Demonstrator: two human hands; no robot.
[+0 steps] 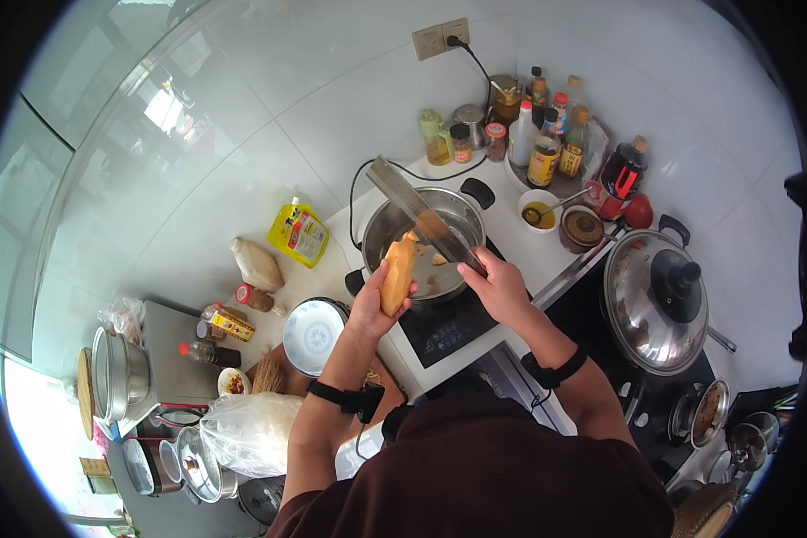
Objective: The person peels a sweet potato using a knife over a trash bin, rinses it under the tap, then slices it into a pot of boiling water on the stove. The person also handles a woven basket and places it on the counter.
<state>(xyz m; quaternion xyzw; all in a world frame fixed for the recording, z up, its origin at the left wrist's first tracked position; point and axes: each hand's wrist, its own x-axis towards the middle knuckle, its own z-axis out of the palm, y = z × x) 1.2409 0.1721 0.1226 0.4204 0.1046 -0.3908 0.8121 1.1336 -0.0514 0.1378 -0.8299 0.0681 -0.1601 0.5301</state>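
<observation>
A peeled orange sweet potato point(397, 276) is in my left hand point(375, 301), held over the near left rim of a steel pot point(460, 202). My right hand point(496, 282) grips the handle of a wide-bladed kitchen cleaver point(417, 212). Its blade slants up and to the left across the pot, close to the top end of the sweet potato. Orange cut pieces point(438, 259) lie in the bottom of the pot, which stands on a black induction cooker point(444, 333). Part of the pot's inside is hidden by the blade.
Sauce bottles point(543, 158) crowd the back right, near a white bowl of oil point(538, 212) with a ladle. A lidded wok point(656, 302) stands on the right. To the left are a patterned white bowl point(313, 336), a yellow pouch point(298, 233) and a plastic bag point(252, 430).
</observation>
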